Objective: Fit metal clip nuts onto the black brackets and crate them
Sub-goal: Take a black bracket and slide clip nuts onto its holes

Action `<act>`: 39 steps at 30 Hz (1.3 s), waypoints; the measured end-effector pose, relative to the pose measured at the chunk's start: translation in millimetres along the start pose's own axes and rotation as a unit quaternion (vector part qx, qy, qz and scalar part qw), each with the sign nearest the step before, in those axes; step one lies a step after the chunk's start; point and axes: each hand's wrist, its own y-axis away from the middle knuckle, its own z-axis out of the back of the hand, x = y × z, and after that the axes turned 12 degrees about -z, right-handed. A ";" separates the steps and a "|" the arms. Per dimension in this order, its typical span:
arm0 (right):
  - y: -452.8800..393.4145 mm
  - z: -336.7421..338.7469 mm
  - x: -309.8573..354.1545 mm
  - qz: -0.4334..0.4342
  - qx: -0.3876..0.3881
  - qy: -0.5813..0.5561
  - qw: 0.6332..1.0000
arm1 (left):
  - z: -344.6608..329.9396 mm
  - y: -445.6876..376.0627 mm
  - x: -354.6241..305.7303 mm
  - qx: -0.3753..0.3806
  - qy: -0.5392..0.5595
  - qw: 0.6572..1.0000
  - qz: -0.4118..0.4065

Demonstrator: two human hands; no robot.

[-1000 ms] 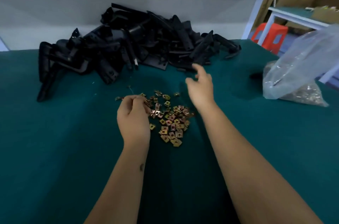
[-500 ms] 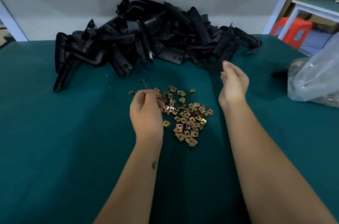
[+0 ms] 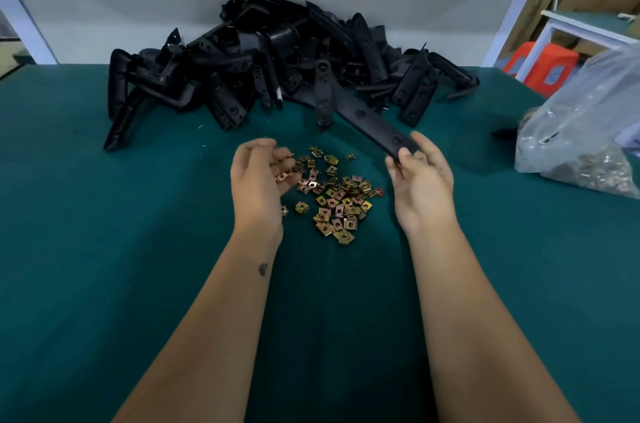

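Right hand [image 3: 420, 180] pinches a flat black bracket [image 3: 372, 124]; left hand [image 3: 258, 180] cups brassy clip nuts [image 3: 287, 174].

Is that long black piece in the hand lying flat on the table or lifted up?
Lifted up. The right hand grips the black bracket by its near end, and it slants above the green table.

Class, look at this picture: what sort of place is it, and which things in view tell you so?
Probably a small workshop or factory assembly bench. Clues: a heap of identical black brackets, loose clip nuts on the green-covered table, and a plastic bag apparently holding more hardware.
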 end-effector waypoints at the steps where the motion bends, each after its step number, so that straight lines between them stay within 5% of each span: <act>1: 2.1 -0.2 1.6 -0.014 0.021 0.002 1.000 | 2.4 -1.1 -1.4 0.005 0.014 1.000 0.009; 6: 7.4 -5.7 -0.2 0.004 0.070 0.066 0.995 | 16.7 -4.2 -11.0 0.070 0.079 0.993 0.057; 10: 8.4 -8.6 -3.5 0.041 0.088 0.045 0.994 | 15.2 1.7 -11.4 0.144 -0.002 0.985 0.096; 15: 6.5 -8.6 0.5 0.054 0.081 0.010 0.995 | 17.3 2.4 -15.5 0.361 -0.056 0.917 0.159; 17: 5.6 -8.5 2.7 0.065 0.071 0.016 0.995 | 15.7 4.8 -12.3 0.389 -0.069 0.905 0.156; 20: 6.7 -9.2 -1.2 0.082 -0.016 0.169 0.982 | 12.5 2.0 -7.5 0.287 0.002 0.948 0.134; 23: 7.9 -9.0 -8.6 0.102 -0.093 0.369 0.919 | 17.6 -10.0 -8.2 0.102 0.082 0.988 0.084; 27: 18.7 -19.8 -31.9 0.118 -0.029 0.731 0.671 | 30.2 -24.1 -11.4 -0.085 0.093 0.991 0.034; 29: 25.8 -32.6 -47.2 0.113 0.034 0.781 0.613 | 35.2 -28.3 -11.8 -0.133 0.091 0.986 0.030; 32: 32.4 -45.4 -59.9 0.134 0.125 0.753 0.632 | 37.9 -32.3 -11.4 -0.154 0.105 0.982 0.030; 36: 32.6 -42.7 -52.1 0.126 0.079 0.625 0.766 | 35.9 -35.2 -9.0 -0.138 0.068 0.988 0.034; 39: 24.4 -34.9 -42.8 0.138 0.020 0.636 0.759 | 31.3 -33.1 -5.7 -0.117 0.048 0.991 0.040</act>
